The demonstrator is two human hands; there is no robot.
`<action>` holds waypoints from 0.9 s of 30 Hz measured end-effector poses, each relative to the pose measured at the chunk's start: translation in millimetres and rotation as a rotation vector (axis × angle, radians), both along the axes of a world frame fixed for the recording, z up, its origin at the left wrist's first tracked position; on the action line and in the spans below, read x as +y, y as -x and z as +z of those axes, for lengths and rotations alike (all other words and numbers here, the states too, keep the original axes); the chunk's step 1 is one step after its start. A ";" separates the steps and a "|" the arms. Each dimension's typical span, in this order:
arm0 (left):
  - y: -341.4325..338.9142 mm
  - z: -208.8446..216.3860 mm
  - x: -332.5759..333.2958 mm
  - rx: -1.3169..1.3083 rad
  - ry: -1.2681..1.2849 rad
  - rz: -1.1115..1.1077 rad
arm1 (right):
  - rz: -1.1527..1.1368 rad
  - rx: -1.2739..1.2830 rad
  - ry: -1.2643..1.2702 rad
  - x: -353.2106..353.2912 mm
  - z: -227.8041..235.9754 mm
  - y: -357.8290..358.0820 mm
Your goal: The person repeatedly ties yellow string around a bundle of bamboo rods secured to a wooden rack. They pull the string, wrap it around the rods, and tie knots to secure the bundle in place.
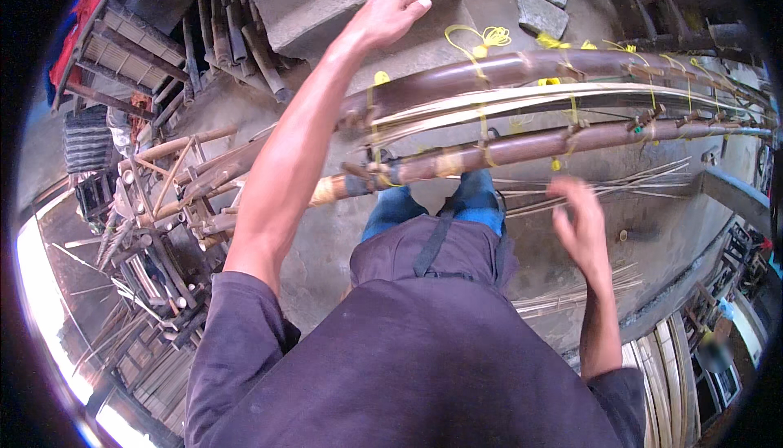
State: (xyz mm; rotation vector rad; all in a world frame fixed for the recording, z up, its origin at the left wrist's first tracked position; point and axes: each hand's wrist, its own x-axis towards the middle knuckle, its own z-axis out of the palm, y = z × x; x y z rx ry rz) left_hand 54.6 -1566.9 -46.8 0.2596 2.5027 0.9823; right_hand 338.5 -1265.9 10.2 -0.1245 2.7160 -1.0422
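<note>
At the far left, bamboo offcuts (175, 195) lie heaped on a rack, ends toward the person, likely stacked there as stock within reach. Above them more dark poles (236, 40) lean against a concrete step (351, 0).

The left hand (387, 16) is raised high, arm stretched over the frame; its fingers are curled loosely and hold nothing that I can see, the thumb sticking out. It hangs above the step rather than on any pole (perhaps mid-swing or balancing).

Below the arm runs the frame (522, 69): two long brown bamboo poles lying side by side across the person's knees, with pale split strips (506, 105) sandwiched between them and yellow cord (481, 40) knotted at intervals, seemingly to clamp the strips in place.

The right hand (579, 220) is blurred, just below the lower pole (522, 148), near thin loose slivers (620, 183) lying on the ground; whether its fingers are spread or pinching a sliver I cannot tell.
</note>
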 end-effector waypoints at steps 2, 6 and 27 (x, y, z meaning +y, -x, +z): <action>-35.2 46.2 -40.3 -0.091 -0.230 -0.052 | -0.011 -0.429 0.316 -25.8 -2.7 -42.0; -127.2 78.8 -100.4 -0.205 -0.206 -0.152 | -0.312 -0.555 0.903 -167.1 -75.9 -58.9; -194.9 1.3 -65.3 0.116 0.021 0.069 | -0.140 -0.391 -0.403 -240.5 -106.8 232.0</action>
